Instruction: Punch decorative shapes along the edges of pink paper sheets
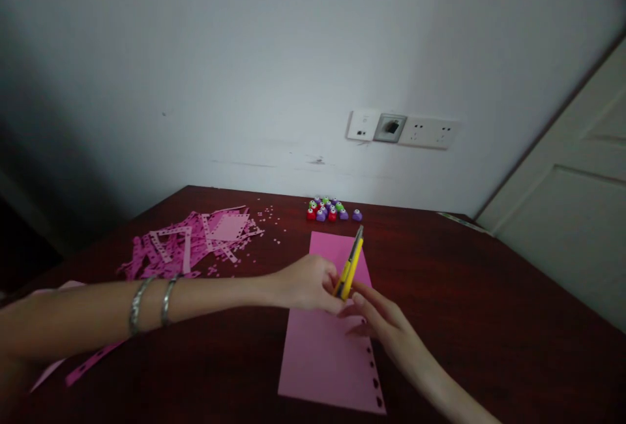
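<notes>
In the head view, my left hand [313,280] is closed around the lower end of a yellow and grey utility knife [351,264], its tip slanting up and away. My right hand [384,323] comes in from the lower right, fingers slightly apart, close to the knife's lower end; whether they touch it is hard to tell. Under both hands a long pink paper sheet [323,359] lies flat. A row of punched holes runs along its right edge, partly covered by my right hand.
A heap of pink punched paper strips [195,241] with small scattered bits lies left. Several small red, purple and green eyed punches [325,209] stand near the wall. More pink paper [49,372] lies under my left forearm. Sockets [391,127] are on the wall.
</notes>
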{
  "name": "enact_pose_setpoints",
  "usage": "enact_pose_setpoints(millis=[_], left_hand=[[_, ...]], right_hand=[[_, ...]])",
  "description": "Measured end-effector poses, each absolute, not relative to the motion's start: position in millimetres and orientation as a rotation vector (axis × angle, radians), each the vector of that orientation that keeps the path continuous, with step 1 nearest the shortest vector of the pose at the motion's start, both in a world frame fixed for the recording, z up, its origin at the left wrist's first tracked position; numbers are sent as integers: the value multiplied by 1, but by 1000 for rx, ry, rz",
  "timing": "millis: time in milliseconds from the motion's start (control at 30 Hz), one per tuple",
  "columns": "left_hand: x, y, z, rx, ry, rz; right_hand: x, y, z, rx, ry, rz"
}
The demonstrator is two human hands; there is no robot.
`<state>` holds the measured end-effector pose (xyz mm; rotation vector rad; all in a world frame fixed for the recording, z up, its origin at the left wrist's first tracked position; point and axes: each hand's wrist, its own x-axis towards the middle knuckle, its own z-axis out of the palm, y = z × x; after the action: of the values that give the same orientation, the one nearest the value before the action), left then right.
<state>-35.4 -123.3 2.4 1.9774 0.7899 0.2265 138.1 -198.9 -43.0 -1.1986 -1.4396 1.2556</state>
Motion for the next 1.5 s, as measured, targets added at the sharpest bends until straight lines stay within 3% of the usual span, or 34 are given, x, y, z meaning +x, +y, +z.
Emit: enact_pose_setpoints(millis=[200,433,633,900,1133,1500], left_hand=[[-7,-134,-22,2346,832,384],[-23,-175,-43,3092,965,211],[-65,-194,-74,2943,777,-44],[-74,-159,-42,2748,177,-83],[-55,-133,-63,2708,397,125],[-48,-82,-70,2903,391,-44]], right_hand=[[140,-184,-52,-1041,-1122,1356],[164,-187,-49,-1038,-1032,1454],[183,-191,-47,-1096,-1098,1423],[188,-195,-47,-1344,-1355,1289],[187,-199,-33,-1483,-1822,656],[190,-206,-44,-1568,-1863,621]])
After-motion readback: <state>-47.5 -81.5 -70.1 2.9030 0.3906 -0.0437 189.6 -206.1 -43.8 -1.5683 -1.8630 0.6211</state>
